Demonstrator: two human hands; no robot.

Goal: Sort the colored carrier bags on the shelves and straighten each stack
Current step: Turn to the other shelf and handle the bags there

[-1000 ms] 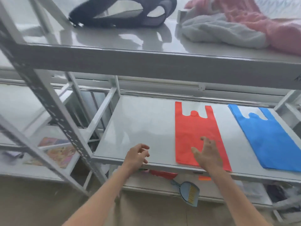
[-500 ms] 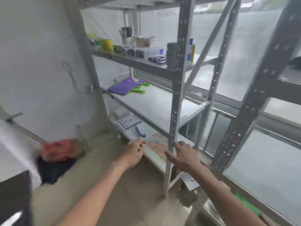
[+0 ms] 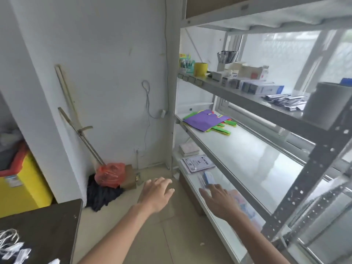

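On middle shelf, bag pile far beyond left hand and right hand; each grip released.

Middle shelf: loose pile of purple and green carrier bags at far end.

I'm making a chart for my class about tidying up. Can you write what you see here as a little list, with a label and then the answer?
Place: metal shelves beside a white wall
Bags: a mixed pile of bags, purple on top, green and others underneath, at the far end of the middle shelf
Pile state: untidy, edges and handles sticking out
Left hand: open, holding nothing, over the floor
Right hand: open, holding nothing, over the lowest shelf
Top shelf items: yellow tape roll, small boxes
Floor corner: mop with an orange plastic bag
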